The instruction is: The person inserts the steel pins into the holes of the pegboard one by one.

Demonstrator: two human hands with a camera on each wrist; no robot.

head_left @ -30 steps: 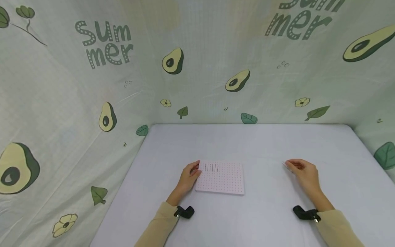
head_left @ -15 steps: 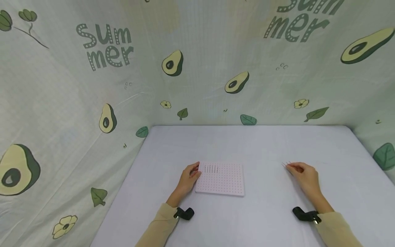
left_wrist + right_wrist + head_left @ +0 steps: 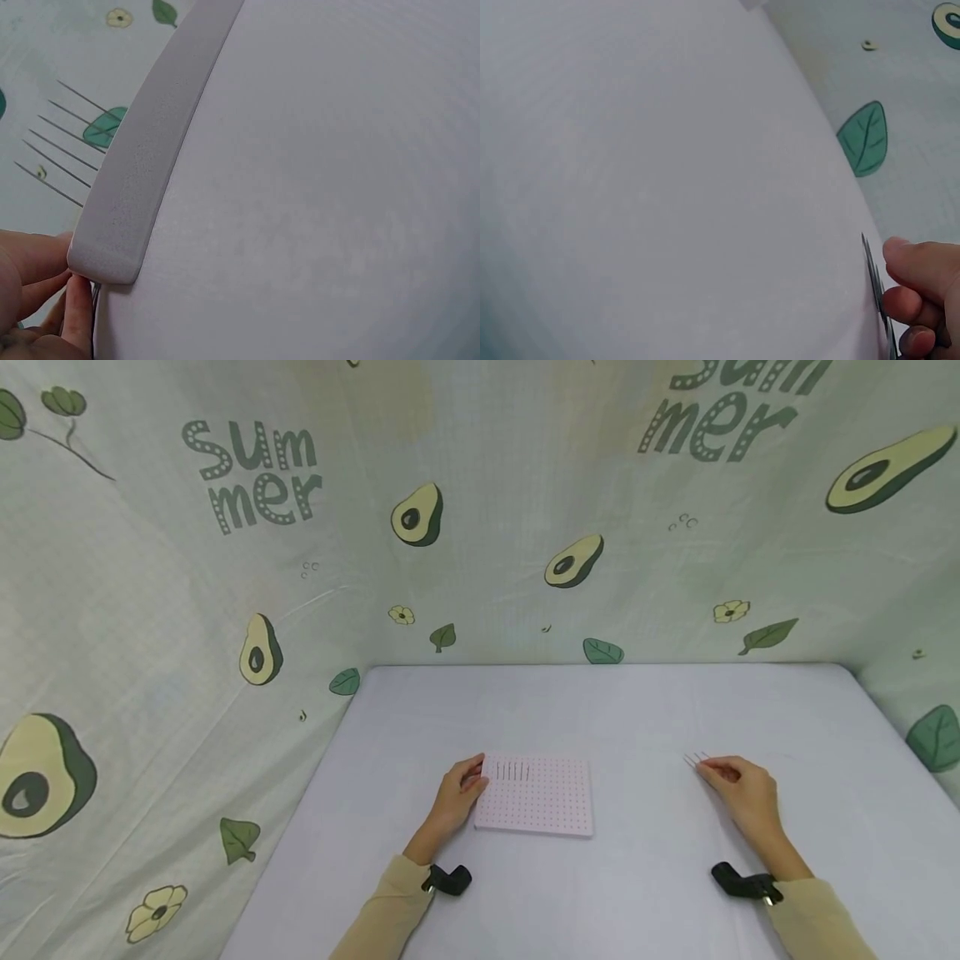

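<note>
My left hand [image 3: 450,795] grips the left edge of a pale pink pegboard [image 3: 555,802] with a grid of small holes. A short row of thin dark metal pins [image 3: 513,771] stands upright near the board's upper left; in the left wrist view the pins [image 3: 71,142] rise beyond the board's side wall [image 3: 139,142], and the thumb and fingers [image 3: 71,300] hold its corner. To the right, my right hand [image 3: 742,789] has its thumb and fingertips drawn together at several loose thin pins [image 3: 691,762]. These pins [image 3: 872,270] run alongside the curled fingers in the right wrist view.
A white-covered table [image 3: 637,893] lies under both hands, with a stretch of bare surface between the board and the right hand. Behind it and at the sides hangs a pale cloth [image 3: 480,460] printed with avocados, leaves and lettering.
The right hand has shifted slightly, and more of the loose pins show beside its fingertips. The left hand still holds the pegboard in place. The head view has tilted a little.
</note>
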